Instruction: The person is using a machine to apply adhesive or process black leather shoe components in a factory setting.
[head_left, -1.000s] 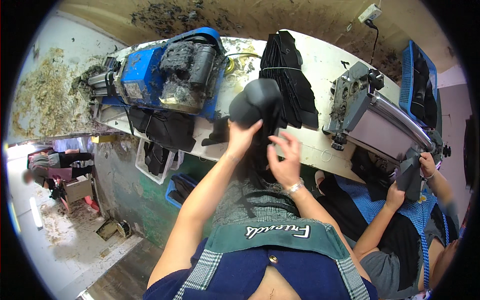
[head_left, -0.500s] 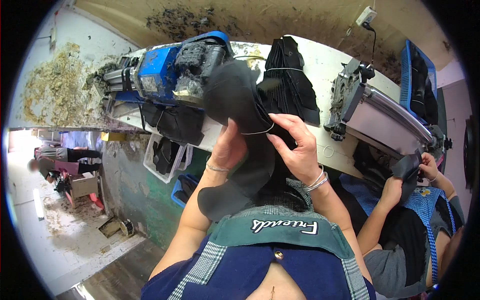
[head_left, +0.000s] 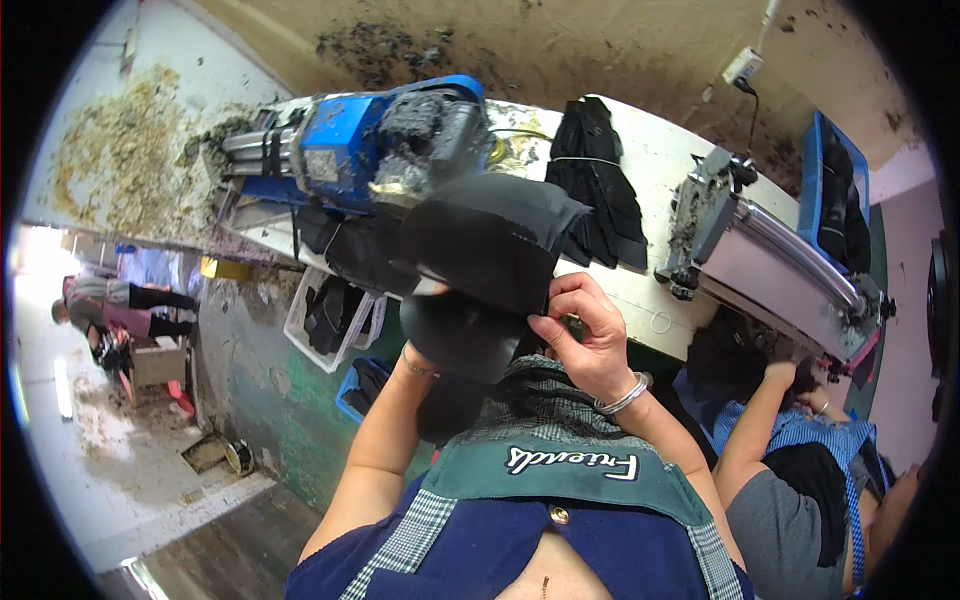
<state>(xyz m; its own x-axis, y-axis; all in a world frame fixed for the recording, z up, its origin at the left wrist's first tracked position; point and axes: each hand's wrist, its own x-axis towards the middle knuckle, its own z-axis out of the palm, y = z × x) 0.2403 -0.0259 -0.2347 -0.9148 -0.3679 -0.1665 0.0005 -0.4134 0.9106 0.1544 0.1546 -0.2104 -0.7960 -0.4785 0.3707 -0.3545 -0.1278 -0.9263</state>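
Observation:
In front of my chest is a stack of thin, flexible black cut pieces [head_left: 480,235], with some pieces folded down toward me. My left hand [head_left: 432,287] holds the stack from behind; the black material hides nearly all of its fingers. At the stack's right edge, my right hand [head_left: 590,335] is closed, thumb and forefinger pinched on the black pieces. Beyond my hands, a tied bundle of black pieces [head_left: 597,185] lies on the white table, bound by a pale band.
A blue machine [head_left: 335,140] coated in grey lint stands at the left, and a roller machine [head_left: 770,250] at the right. A white basket [head_left: 298,325] of black pieces sits below the table edge. Close on my right, a co-worker's arm [head_left: 750,425] reaches under the roller machine.
The black stack has tipped and folded down over my left hand. The pale band seen around it before no longer shows. The co-worker's hands have moved away from their lap toward the machine.

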